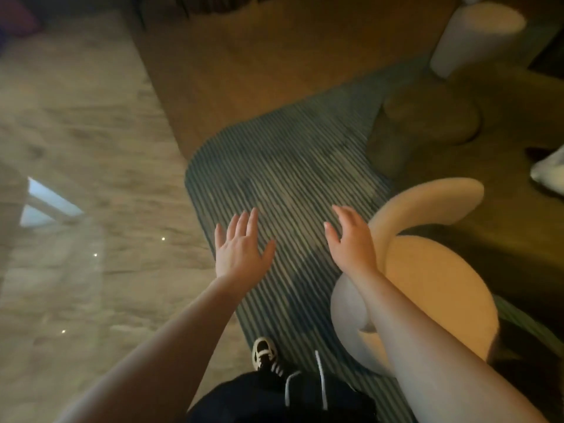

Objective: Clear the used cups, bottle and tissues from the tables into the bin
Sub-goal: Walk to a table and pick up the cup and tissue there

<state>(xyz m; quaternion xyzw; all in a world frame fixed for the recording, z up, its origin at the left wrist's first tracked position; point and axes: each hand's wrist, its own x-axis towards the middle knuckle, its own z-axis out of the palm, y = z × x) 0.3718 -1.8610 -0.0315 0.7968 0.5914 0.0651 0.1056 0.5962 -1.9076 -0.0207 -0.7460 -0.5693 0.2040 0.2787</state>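
While both hands reach forward over the floor, neither grip holds anything: the left hand (241, 248) is spread flat, fingers straight and palm down, and the right hand (351, 236) is loosely spread, fingers extended and thumb apart. Both hover above the striped rug (283, 166), the right hand just beside the curved back of a cream chair (433, 285). No cup, bottle, tissue or bin can be made out, so their direction from either grip, and which hand is nearer, cannot be told. Counts: two hands; one chair; one pale cylindrical stool (476, 35) at upper right; one olive pouf (427, 123) between them; one shoe (264, 354) at the rug's near edge. A blurred white object (549, 172) at the right edge cannot be identified. Judged from this, the person is walking between worktops.
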